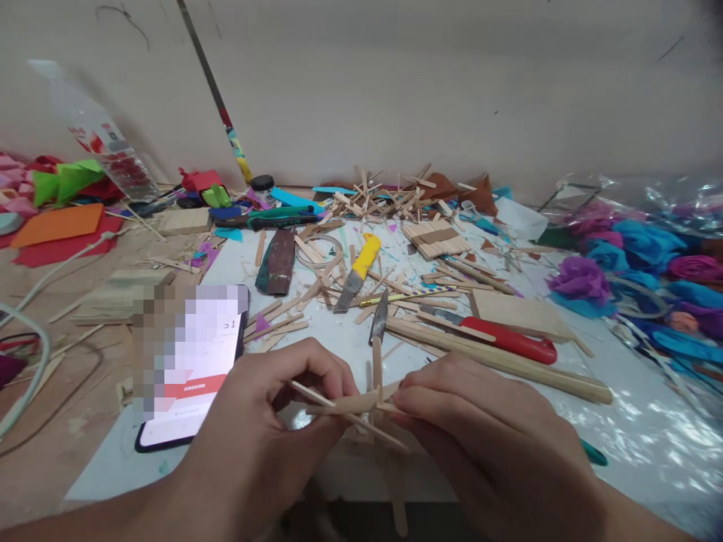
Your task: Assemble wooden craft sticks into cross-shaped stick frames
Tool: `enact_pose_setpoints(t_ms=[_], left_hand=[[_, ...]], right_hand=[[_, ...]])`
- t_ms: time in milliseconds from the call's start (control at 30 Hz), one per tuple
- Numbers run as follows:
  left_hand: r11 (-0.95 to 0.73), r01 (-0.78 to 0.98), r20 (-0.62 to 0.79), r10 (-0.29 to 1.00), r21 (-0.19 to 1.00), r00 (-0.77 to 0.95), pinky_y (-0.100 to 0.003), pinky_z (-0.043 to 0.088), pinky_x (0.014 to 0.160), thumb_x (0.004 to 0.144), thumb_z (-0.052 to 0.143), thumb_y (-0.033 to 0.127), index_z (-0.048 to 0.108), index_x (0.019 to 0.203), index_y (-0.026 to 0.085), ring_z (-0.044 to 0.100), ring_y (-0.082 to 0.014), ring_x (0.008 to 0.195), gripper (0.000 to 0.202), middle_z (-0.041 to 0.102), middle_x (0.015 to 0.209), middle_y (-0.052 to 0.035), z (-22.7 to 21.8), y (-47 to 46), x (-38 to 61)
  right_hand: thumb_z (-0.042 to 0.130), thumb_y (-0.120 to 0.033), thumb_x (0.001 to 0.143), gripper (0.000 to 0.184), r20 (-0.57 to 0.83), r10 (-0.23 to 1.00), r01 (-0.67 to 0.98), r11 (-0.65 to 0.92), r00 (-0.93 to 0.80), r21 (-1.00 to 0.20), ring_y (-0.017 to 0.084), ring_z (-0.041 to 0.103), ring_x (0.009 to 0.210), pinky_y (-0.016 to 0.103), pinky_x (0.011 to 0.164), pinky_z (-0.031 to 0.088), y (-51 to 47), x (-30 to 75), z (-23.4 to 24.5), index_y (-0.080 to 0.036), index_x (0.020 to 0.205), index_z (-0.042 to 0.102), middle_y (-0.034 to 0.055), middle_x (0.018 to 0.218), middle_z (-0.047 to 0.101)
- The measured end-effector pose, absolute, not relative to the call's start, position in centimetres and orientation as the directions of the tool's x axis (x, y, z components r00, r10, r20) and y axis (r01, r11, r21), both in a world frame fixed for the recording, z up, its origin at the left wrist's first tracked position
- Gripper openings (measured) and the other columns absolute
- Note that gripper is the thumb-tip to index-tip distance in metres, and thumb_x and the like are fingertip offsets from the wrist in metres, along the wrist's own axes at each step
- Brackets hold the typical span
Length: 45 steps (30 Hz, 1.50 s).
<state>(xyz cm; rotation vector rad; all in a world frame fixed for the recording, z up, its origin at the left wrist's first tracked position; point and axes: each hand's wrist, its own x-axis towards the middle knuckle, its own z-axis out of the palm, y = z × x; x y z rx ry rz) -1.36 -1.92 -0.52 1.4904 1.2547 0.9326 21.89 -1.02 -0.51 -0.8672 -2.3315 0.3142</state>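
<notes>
Between my hands are several wooden craft sticks [353, 404] that cross one another, held up near the table's front edge. My left hand [294, 406] pinches the sticks at their left side, thumb below and fingers curled over. From the right, my right hand [474, 421] grips the crossing with thumb and bent fingers. One stick stands up from the crossing, and another hangs down below it past the table edge. The fingers partly hide where the sticks meet, so I cannot tell how they are joined.
A lit phone [192, 369] lies at the left. Beyond my hands are a yellow utility knife [361, 263], a red-handled knife [508, 339], a thick wooden stick [508, 365] and a stack of craft sticks [437, 239]. A plastic bottle [105, 139] leans at the back left; paper flowers [579, 278] fill the right.
</notes>
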Motion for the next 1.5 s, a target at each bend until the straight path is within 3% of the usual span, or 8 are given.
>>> enact_pose_setpoints(t_ms=[433, 633, 867, 1033, 1167, 1367, 1500], left_hand=[[-0.027, 0.287, -0.020, 0.987, 0.958, 0.161, -0.023, 0.048, 0.058, 0.086, 0.077, 0.032, 0.070, 0.078, 0.024, 0.068, -0.0178, 0.076, 0.014, 0.076, 0.081, -0.0006, -0.97, -1.16, -1.54], [-0.040, 0.307, -0.023, 0.980, 0.951, 0.196, -0.021, 0.049, 0.059, 0.085, 0.075, 0.025, 0.072, 0.080, 0.025, 0.071, -0.0181, 0.082, 0.006, 0.078, 0.086, 0.0002, -1.29, -1.15, -1.83], [-0.100, 0.254, 0.034, 0.967, 0.962, 0.252, -0.020, 0.052, 0.064, 0.089, 0.077, 0.030, 0.074, 0.079, 0.026, 0.070, -0.0154, 0.078, 0.010, 0.075, 0.080, 0.0022, -1.18, -1.15, -1.92], [-0.152, 0.221, 0.083, 0.952, 0.963, 0.294, -0.018, 0.053, 0.071, 0.091, 0.077, 0.023, 0.074, 0.080, 0.027, 0.070, -0.0124, 0.078, 0.011, 0.075, 0.082, 0.0042, -1.10, -1.39, -1.83], [-0.173, 0.201, 0.108, 0.949, 0.964, 0.297, -0.019, 0.053, 0.070, 0.093, 0.075, 0.022, 0.074, 0.081, 0.025, 0.071, -0.0126, 0.078, 0.012, 0.076, 0.082, 0.0033, -0.99, -1.54, -1.78], [-0.285, 0.237, 0.216, 0.936, 0.929, 0.279, -0.015, 0.053, 0.071, 0.090, 0.071, 0.009, 0.073, 0.083, 0.026, 0.071, -0.0088, 0.078, 0.019, 0.075, 0.085, 0.0065, -0.45, -1.79, -1.81], [-0.306, 0.231, 0.232, 0.926, 0.924, 0.298, -0.016, 0.052, 0.070, 0.089, 0.070, 0.007, 0.073, 0.083, 0.026, 0.070, -0.0090, 0.077, 0.020, 0.074, 0.085, 0.0056, -0.60, -1.97, -1.97]], right_hand=[[0.055, -0.006, 0.098, 0.022, 0.435, 0.652, 0.497, 0.757, -0.621, -0.425, 0.018, 0.064, 0.077, 0.030, 0.068, 0.047, -1.21, 22.48, -0.73, -0.022, 0.107, 0.066, 0.0041, 0.091, 0.074], [0.055, -0.012, 0.100, 0.016, 0.416, 0.683, 0.522, 0.729, -0.601, -0.442, 0.019, 0.067, 0.077, 0.031, 0.068, 0.048, -1.27, 22.45, -0.54, -0.021, 0.094, 0.066, 0.0054, 0.087, 0.073], [0.056, -0.008, 0.100, 0.017, 0.432, 0.695, 0.528, 0.718, -0.575, -0.454, 0.016, 0.065, 0.071, 0.029, 0.063, 0.045, -1.51, 22.39, -0.62, -0.020, 0.103, 0.067, 0.0031, 0.088, 0.074], [0.065, -0.009, 0.095, 0.011, 0.476, 0.681, 0.490, 0.732, -0.557, -0.473, 0.018, 0.064, 0.089, 0.031, 0.080, 0.048, -0.93, 22.20, -0.14, -0.020, 0.096, 0.067, 0.0034, 0.097, 0.075], [0.067, -0.011, 0.094, 0.016, 0.466, 0.694, 0.474, 0.717, -0.548, -0.511, 0.019, 0.065, 0.100, 0.032, 0.087, 0.049, -0.81, 22.09, -0.56, -0.021, 0.105, 0.064, 0.0052, 0.110, 0.074], [0.069, -0.017, 0.095, 0.015, 0.344, 0.767, 0.466, 0.615, -0.543, -0.636, 0.020, 0.065, 0.092, 0.034, 0.079, 0.048, -1.00, 21.91, -0.84, -0.023, 0.107, 0.062, 0.0031, 0.104, 0.073], [0.068, -0.012, 0.092, 0.015, 0.275, 0.769, 0.480, 0.592, -0.577, -0.647, 0.020, 0.064, 0.088, 0.033, 0.075, 0.046, -0.89, 21.86, -0.55, -0.022, 0.104, 0.065, 0.0021, 0.098, 0.073]])
